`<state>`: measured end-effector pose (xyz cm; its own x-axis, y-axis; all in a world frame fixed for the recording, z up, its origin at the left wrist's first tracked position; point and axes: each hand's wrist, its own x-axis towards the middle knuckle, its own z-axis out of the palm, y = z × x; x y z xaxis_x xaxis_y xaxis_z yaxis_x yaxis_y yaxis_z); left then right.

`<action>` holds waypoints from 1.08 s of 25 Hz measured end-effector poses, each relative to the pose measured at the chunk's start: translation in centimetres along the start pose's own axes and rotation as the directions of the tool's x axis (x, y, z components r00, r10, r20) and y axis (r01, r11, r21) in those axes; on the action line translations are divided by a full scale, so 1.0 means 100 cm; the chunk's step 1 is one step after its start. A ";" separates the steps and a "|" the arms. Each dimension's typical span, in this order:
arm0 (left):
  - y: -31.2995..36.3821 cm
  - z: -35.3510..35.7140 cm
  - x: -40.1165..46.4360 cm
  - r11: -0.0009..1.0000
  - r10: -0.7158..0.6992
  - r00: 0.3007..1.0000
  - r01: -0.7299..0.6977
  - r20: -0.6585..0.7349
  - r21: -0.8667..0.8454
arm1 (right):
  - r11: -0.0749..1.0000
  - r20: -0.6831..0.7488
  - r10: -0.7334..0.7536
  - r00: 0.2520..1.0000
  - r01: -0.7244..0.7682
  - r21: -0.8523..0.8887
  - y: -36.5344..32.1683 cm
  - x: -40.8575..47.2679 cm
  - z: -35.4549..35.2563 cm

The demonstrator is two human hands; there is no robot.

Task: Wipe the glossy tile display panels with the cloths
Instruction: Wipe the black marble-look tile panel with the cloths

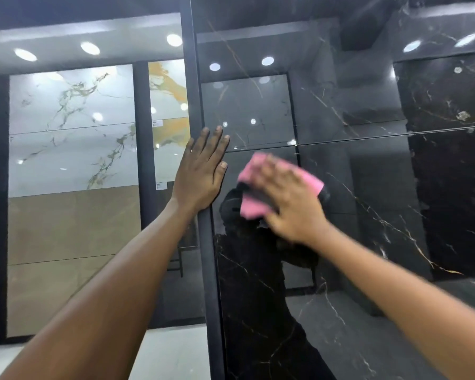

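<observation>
A glossy black marble tile panel (368, 187) with thin gold veins fills the right half of the head view. My right hand (288, 198) presses a pink cloth (254, 187) flat against it, fingers spread over the cloth; the hand is blurred by motion. My left hand (200, 171) lies flat with straight fingers on the panel's left edge, over the dark frame (211, 270). My own reflection shows dimly in the panel under the cloth.
To the left, behind the frame, stand white marble display panels (72, 127) with greenish veins, a beige panel (72, 242) below them and an orange-veined one (170, 91). Ceiling lights reflect in all of them. A pale floor (173, 352) shows at the bottom.
</observation>
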<state>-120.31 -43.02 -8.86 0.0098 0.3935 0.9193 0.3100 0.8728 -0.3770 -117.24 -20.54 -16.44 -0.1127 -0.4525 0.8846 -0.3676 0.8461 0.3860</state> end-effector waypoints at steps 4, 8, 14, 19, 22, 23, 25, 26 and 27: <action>0.004 -0.003 -0.016 0.999 0.020 0.998 -0.021 0.052 0.036 | 0.741 0.392 -0.625 0.675 0.671 0.026 -0.046 -0.102 0.016; 0.023 0.000 -0.041 0.999 -0.027 0.994 0.025 0.106 0.019 | 0.992 0.029 -0.113 0.993 0.114 -0.057 0.048 -0.022 -0.022; 0.062 0.016 -0.083 0.996 -0.066 0.994 0.061 0.087 0.058 | 0.990 -0.008 -0.133 0.991 0.133 0.045 -0.026 -0.110 0.018; 0.059 0.015 -0.081 0.997 -0.067 0.996 0.065 0.057 0.033 | 0.965 0.053 -0.261 0.964 0.261 0.021 0.017 -0.083 -0.004; 0.065 0.016 -0.085 0.980 -0.198 0.980 0.198 0.004 0.018 | 0.777 -0.201 0.622 0.756 -0.565 0.277 0.057 0.013 -0.045; 0.065 0.016 -0.085 0.974 -0.224 0.975 0.224 -0.003 0.020 | 0.787 -0.184 0.606 0.774 -0.549 0.282 0.044 0.022 -0.041; 0.063 0.017 -0.084 0.976 -0.220 0.976 0.220 -0.003 0.008 | 0.997 -0.035 0.014 0.999 -0.011 0.082 0.011 -0.003 -0.014; 0.063 0.017 -0.084 0.977 -0.211 0.977 0.211 -0.006 0.005 | 0.979 0.055 -0.206 0.977 0.206 -0.005 0.013 -0.015 -0.010; 0.063 0.018 -0.085 0.979 -0.205 0.979 0.205 -0.007 0.007 | 0.957 0.093 -0.276 0.957 0.283 -0.067 0.026 -0.016 -0.018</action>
<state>-120.13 -40.35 -19.21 -0.0472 0.2042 0.9778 0.2993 0.9368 -0.1812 -116.40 -17.10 -16.33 -0.0923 -0.6929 0.7151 -0.3217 0.7005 0.6371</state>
